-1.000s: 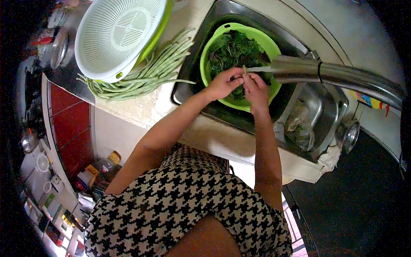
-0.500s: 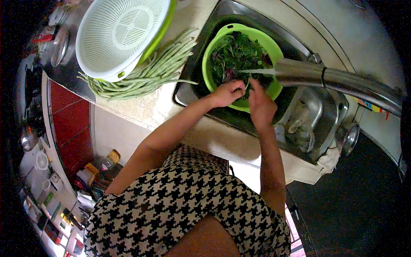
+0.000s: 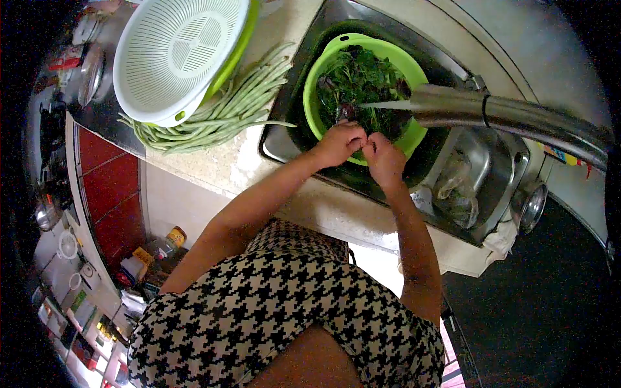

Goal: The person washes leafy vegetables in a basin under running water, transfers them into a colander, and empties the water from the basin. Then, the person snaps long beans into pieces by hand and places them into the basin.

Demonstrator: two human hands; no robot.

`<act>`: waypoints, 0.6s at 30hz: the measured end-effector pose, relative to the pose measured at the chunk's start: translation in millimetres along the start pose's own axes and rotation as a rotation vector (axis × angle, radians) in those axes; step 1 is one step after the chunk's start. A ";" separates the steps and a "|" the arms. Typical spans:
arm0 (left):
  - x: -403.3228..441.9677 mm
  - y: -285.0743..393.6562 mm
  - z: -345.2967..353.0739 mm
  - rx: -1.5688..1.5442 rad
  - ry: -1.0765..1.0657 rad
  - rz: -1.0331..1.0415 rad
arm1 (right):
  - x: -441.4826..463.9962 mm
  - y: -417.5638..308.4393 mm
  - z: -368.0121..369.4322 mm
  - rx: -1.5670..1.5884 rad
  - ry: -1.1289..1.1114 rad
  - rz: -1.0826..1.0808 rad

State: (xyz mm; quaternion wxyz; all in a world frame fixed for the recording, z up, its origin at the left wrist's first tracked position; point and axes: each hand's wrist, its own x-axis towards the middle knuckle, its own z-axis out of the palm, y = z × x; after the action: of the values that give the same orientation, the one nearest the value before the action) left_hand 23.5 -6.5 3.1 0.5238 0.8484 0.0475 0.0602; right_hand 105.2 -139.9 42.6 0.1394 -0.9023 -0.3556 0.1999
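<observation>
A lime-green basin (image 3: 310,97) full of dark leafy greens (image 3: 369,74), some reddish purple, stands in the sink. Over its near rim, my left hand (image 3: 339,143) is closed with thumb and fingers pinched on a sprig of the greens, its dark leaf showing just beyond the knuckles. My right hand (image 3: 386,160) is closed too, its fingertips meeting the left ones at the sprig; the stem between them is mostly hidden. A stream of water runs into the basin from the metal faucet (image 3: 453,107).
Long green beans (image 3: 220,116) lie on the counter (image 3: 242,158) at the left, beside and partly under a white colander (image 3: 184,52) with a green bowl. A second sink compartment (image 3: 475,165) at the right holds a crumpled clear plastic bag (image 3: 456,187).
My right hand has come down and left, and its fingers have closed against my left fingertips. My left hand stays in nearly the same place.
</observation>
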 end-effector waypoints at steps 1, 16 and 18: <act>1.2 2.5 -2.7 -0.083 0.030 -0.023 | 6.5 10.7 10.7 0.204 0.031 0.065; -16.9 3.2 0.1 -0.096 -0.284 -0.371 | 115.5 -46.0 55.4 0.015 -0.125 0.201; -16.1 9.5 -2.5 -0.088 -0.253 -0.402 | 116.6 -45.6 62.5 -0.046 -0.165 0.137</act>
State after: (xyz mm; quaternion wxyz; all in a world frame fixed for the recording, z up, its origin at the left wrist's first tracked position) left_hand 7.4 -10.9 11.9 0.5636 0.7990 0.1468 -0.1498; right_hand 127.5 -19.4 -25.0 0.0750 -0.9079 -0.3080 0.2743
